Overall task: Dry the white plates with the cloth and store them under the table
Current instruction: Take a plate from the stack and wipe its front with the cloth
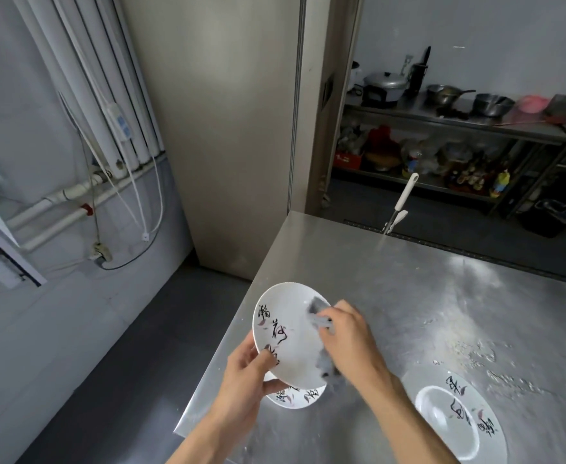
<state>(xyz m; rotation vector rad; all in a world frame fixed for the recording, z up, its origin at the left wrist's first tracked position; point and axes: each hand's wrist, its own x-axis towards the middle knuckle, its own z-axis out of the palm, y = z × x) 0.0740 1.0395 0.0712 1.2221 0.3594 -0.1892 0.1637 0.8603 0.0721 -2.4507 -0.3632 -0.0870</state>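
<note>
the drying step is judged to be in hand: a white plate [286,333] with black calligraphy is held tilted above the near left corner of the steel table [409,289], and its inner face is being wiped with a grey cloth [318,309]. the plate is gripped at its near left rim by the left hand [246,373], the thumb laid over the face and the fingers curled shut beneath the rim. the cloth is pressed against the right side of the plate by the right hand [348,333], whose fingers are closed around it; the hand and cloth are blurred, so the exact finger spread cannot be told. a second plate [295,395] lies on the table directly under the held one, partly hidden by it, and a third plate [455,420] lies on the near right of the table, well apart. water drops are seen on the table surface to the right. next, the rest of the face and the underside would probably need wiping before the plate is carried down to storage under the table; a firm hold at the rim would be called for, since a wet glazed plate is likely to be slippery.
</note>
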